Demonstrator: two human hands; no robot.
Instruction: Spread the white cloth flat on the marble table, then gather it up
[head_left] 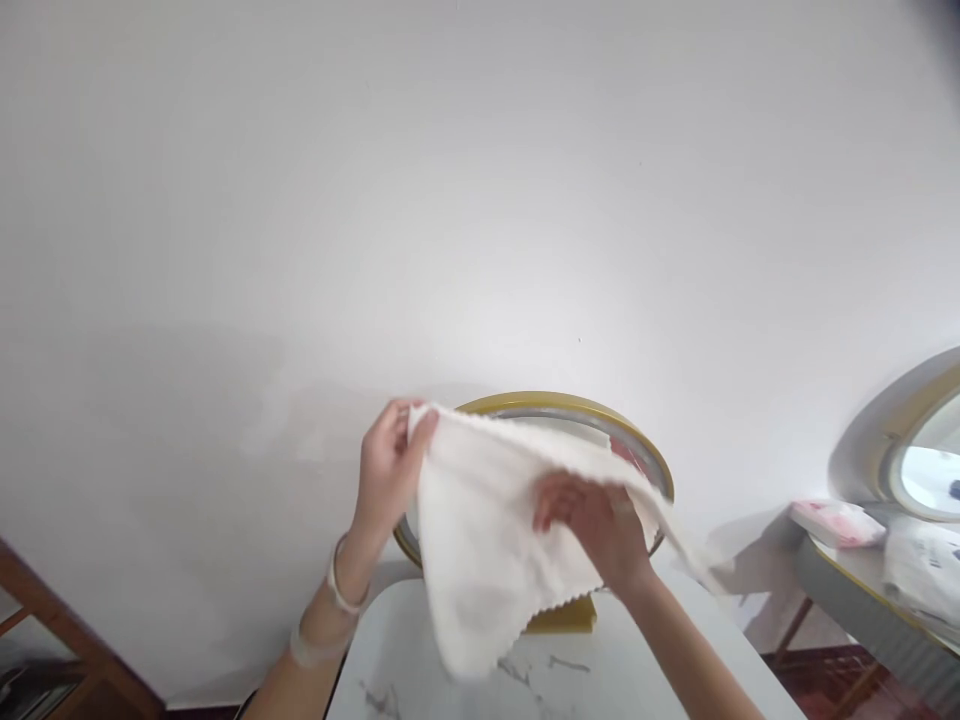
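Observation:
A white cloth (480,540) with a scalloped edge hangs in front of a round, gold-rimmed mirror (536,400). My left hand (390,460) pinches one upper corner of it between thumb and fingers. Against the cloth's right part lies my right hand (600,525), its fingers curled and slightly blurred; whether they grip the fabric is unclear. One end of the cloth trails off to the right, past my right wrist. Below the cloth, the mirror's gold base (562,616) stands on a white marbled table (405,640).
To the right, a second table (862,600) bears a pink-and-white packet (838,523), a white plastic bag (926,565) and another round mirror (930,460). A brown wooden frame (67,640) fills the lower left corner. Behind the mirror rises a white wall (450,200).

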